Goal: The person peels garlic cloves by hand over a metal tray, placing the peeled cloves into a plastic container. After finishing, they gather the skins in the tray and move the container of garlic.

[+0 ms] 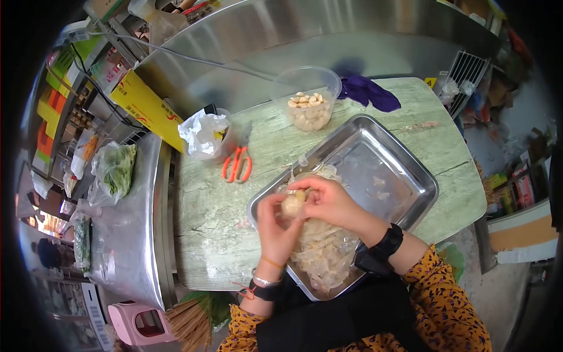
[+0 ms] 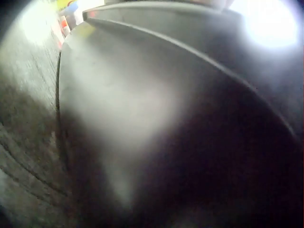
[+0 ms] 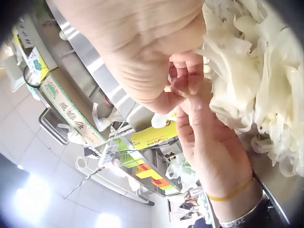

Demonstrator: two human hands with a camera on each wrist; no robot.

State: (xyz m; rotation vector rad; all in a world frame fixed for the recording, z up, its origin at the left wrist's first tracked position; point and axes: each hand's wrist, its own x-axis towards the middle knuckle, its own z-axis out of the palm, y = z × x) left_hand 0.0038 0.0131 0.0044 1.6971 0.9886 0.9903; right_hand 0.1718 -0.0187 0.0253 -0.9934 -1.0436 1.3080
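A pale garlic bulb [image 1: 292,205] is held between both hands over a steel tray [image 1: 422,176]. My left hand [image 1: 274,234] grips it from the left with curled fingers. The right hand [image 1: 334,202] pinches at its upper right side with thumb and index finger. Beneath both hands lies a heap of papery garlic skins [image 1: 322,258]. In the right wrist view the right palm [image 3: 142,47] and the left hand [image 3: 221,152] meet beside the skins [image 3: 242,71], with the bulb mostly hidden. Only a blurred metal surface [image 2: 137,95] fills most of the left wrist view.
Behind the tray stands a clear tub [image 1: 308,76] of peeled garlic cloves [image 1: 309,108], with a purple cloth [image 1: 372,94] beside it. Orange-handled scissors [image 1: 237,165] and a plastic container [image 1: 211,141] with white wrapping sit left. A steel counter [image 1: 126,234] borders the table [image 1: 205,234].
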